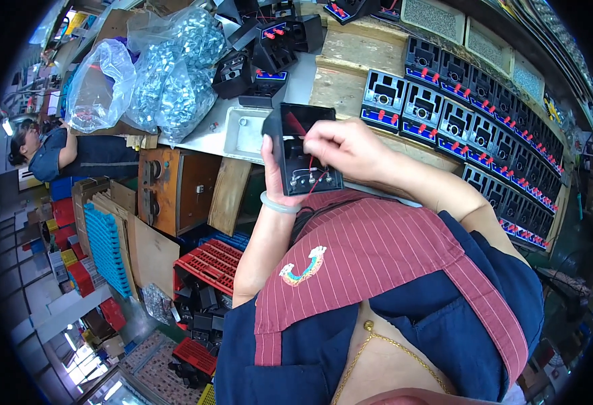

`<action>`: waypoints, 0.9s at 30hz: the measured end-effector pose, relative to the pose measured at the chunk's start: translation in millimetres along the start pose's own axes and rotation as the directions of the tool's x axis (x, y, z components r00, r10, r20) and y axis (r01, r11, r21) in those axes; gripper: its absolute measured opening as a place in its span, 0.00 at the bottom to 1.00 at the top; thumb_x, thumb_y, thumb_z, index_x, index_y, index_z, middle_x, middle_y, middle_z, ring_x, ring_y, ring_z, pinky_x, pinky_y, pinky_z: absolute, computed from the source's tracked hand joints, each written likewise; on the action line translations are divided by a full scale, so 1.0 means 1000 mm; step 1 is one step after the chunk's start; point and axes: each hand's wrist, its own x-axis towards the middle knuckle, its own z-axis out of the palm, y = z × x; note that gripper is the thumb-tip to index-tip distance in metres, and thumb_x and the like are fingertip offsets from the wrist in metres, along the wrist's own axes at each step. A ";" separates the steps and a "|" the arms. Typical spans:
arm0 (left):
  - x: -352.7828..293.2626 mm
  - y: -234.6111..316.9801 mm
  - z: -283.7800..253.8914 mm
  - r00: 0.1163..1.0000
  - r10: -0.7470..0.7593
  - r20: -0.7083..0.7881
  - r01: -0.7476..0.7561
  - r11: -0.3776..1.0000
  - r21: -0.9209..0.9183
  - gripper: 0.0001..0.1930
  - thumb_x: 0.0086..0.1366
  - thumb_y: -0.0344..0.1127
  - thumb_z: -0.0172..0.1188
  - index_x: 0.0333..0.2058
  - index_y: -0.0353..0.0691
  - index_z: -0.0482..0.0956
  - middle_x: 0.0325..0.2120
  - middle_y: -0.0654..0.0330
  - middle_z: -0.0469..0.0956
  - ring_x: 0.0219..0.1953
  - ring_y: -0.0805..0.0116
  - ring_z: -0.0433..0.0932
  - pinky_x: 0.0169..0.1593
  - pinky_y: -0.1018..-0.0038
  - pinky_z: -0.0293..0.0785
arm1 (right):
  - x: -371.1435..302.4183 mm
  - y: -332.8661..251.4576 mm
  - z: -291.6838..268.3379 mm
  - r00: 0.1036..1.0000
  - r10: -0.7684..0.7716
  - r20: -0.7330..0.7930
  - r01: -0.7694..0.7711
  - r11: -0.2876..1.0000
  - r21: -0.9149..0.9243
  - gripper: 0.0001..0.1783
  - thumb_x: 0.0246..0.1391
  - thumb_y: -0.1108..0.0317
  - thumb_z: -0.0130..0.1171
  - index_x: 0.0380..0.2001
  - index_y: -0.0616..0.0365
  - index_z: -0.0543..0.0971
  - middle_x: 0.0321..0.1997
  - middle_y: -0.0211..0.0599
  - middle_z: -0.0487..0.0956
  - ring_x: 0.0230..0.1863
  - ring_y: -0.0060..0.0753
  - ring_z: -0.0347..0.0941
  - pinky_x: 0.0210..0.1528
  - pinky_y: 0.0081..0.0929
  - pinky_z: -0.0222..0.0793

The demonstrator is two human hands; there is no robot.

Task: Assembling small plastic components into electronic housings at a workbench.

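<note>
Both forearms rise together; the left hand (274, 172) clamps in a firm grip, the right hand (342, 147) pinches beside it.

I saw the black box (301, 152) just above the frame's centre, held upright off the bench with its open back toward me. Inside it showed metal terminals and thin red wires (315, 177) running down its middle.

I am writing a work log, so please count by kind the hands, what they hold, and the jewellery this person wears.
Hands: 2 (left hand, right hand)
Black box, gripped by the left hand and touched by the right: 1
Pale bracelet on the left wrist: 1
Gold neck chain: 1
Total: 5
</note>
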 end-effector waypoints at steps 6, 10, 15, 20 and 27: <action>0.002 0.007 0.025 0.997 -0.034 0.069 0.021 0.984 0.178 0.49 0.57 0.79 0.33 0.56 0.37 0.66 0.43 0.45 0.75 0.37 0.51 0.80 0.32 0.58 0.81 | -0.004 -0.002 -0.007 0.935 0.224 0.274 -0.187 0.970 -0.156 0.10 0.51 0.70 0.47 0.20 0.62 0.72 0.19 0.39 0.79 0.24 0.33 0.80 0.28 0.36 0.71; 0.004 0.003 0.012 0.988 -0.148 -0.040 0.150 0.875 0.460 0.23 0.65 0.55 0.50 0.42 0.38 0.72 0.28 0.53 0.76 0.19 0.57 0.74 0.19 0.67 0.71 | -0.002 -0.011 -0.007 0.870 0.404 0.282 -0.433 0.900 0.044 0.13 0.51 0.66 0.47 0.24 0.64 0.76 0.20 0.45 0.79 0.27 0.43 0.79 0.36 0.37 0.73; 0.003 0.015 -0.019 0.921 -0.329 0.206 0.291 0.936 0.197 0.33 0.63 0.65 0.49 0.52 0.42 0.70 0.35 0.57 0.77 0.31 0.58 0.78 0.33 0.63 0.76 | -0.008 0.027 0.019 0.960 0.254 0.117 -0.273 0.942 0.194 0.09 0.55 0.71 0.52 0.34 0.64 0.78 0.31 0.41 0.82 0.35 0.33 0.79 0.40 0.32 0.74; -0.008 0.028 0.022 0.989 0.125 -0.081 -0.094 0.947 0.308 0.34 0.63 0.61 0.53 0.58 0.41 0.66 0.50 0.56 0.74 0.54 0.62 0.72 0.57 0.61 0.70 | 0.008 0.074 0.038 0.868 0.496 0.009 -0.364 0.625 0.691 0.10 0.55 0.75 0.56 0.42 0.59 0.75 0.39 0.35 0.80 0.39 0.19 0.74 0.41 0.19 0.71; 0.001 0.035 -0.015 0.901 0.375 -0.218 -0.296 0.899 0.321 0.18 0.67 0.37 0.57 0.51 0.38 0.67 0.41 0.57 0.75 0.44 0.67 0.76 0.47 0.68 0.77 | 0.050 0.027 0.030 0.966 0.260 -0.009 -0.255 0.939 -0.229 0.16 0.54 0.60 0.62 0.37 0.55 0.68 0.20 0.32 0.72 0.19 0.32 0.71 0.22 0.28 0.65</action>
